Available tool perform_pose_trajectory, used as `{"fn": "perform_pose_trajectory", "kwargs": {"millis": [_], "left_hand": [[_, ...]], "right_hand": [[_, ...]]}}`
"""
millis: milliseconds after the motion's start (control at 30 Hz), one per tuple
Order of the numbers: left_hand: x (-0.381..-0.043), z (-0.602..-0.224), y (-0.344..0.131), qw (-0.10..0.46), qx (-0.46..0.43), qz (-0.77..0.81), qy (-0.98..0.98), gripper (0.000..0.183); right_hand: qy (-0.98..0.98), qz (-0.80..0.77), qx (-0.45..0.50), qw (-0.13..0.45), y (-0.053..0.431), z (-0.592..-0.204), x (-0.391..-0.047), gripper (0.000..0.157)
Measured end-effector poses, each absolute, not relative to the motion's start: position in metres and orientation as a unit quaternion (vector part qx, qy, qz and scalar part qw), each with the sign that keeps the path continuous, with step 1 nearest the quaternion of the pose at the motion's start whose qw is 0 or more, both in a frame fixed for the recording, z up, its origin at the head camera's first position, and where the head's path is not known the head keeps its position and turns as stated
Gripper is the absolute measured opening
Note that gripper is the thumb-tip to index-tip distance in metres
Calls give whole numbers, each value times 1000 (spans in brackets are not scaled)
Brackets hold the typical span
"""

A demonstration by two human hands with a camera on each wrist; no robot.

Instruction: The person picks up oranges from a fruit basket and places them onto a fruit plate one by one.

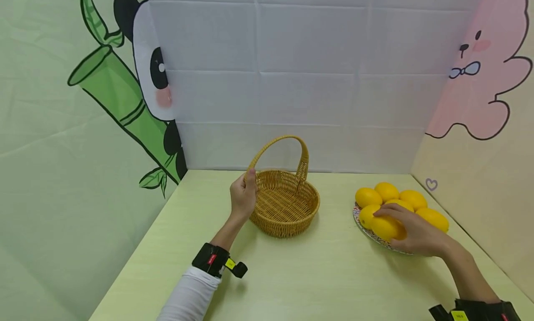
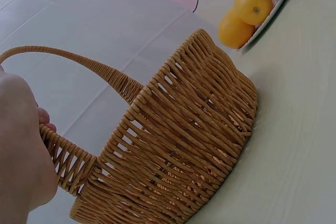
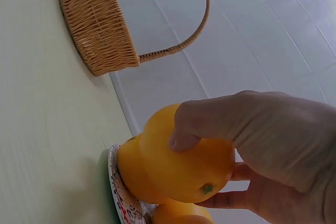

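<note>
My left hand (image 1: 243,196) grips the arched handle (image 1: 303,162) of a woven wicker basket (image 1: 283,227) low on its left side. The basket stands near the middle of the table, and its inside shows no contents. At the right, my right hand (image 1: 417,234) holds an orange (image 3: 184,156) between thumb and fingers, at the front of a heaped plate. Several more oranges (image 1: 385,191) sit on this patterned plate (image 3: 122,195). In the right wrist view, the held orange overlaps another orange behind it, with its green stem end facing the camera.
The pale table (image 1: 300,284) meets a white cloth backdrop (image 1: 308,89) behind the basket. A green panel with a panda drawing (image 1: 148,80) rises on the left, and a panel with a pink bear (image 1: 479,94) on the right. Each wrist wears a black strap (image 1: 210,260).
</note>
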State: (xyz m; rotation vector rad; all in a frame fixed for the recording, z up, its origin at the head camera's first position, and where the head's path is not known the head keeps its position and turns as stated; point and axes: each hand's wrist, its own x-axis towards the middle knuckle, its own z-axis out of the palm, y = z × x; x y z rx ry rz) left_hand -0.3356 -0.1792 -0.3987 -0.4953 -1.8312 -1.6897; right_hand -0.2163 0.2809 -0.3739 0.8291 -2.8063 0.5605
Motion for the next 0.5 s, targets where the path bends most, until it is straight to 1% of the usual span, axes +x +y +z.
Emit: {"fn": "perform_pose_trajectory", "kwargs": {"millis": [133, 233, 367, 500], "left_hand": [[-332, -395, -177, 302, -186, -634, -687, 53], [-323, -387, -176, 308, -190, -632, -685, 52], [-312, -378, -175, 306, -193, -632, -685, 52], [-310, -377, -176, 304, -197, -634, -683, 52]], "right_hand": [[-941, 181, 277, 70, 282, -376, -215, 71], [-941, 178, 281, 63, 282, -377, -213, 70], [-941, 162, 289, 68, 281, -382, -212, 69], [-942, 148, 294, 71, 280, -389, -211, 69]]}}
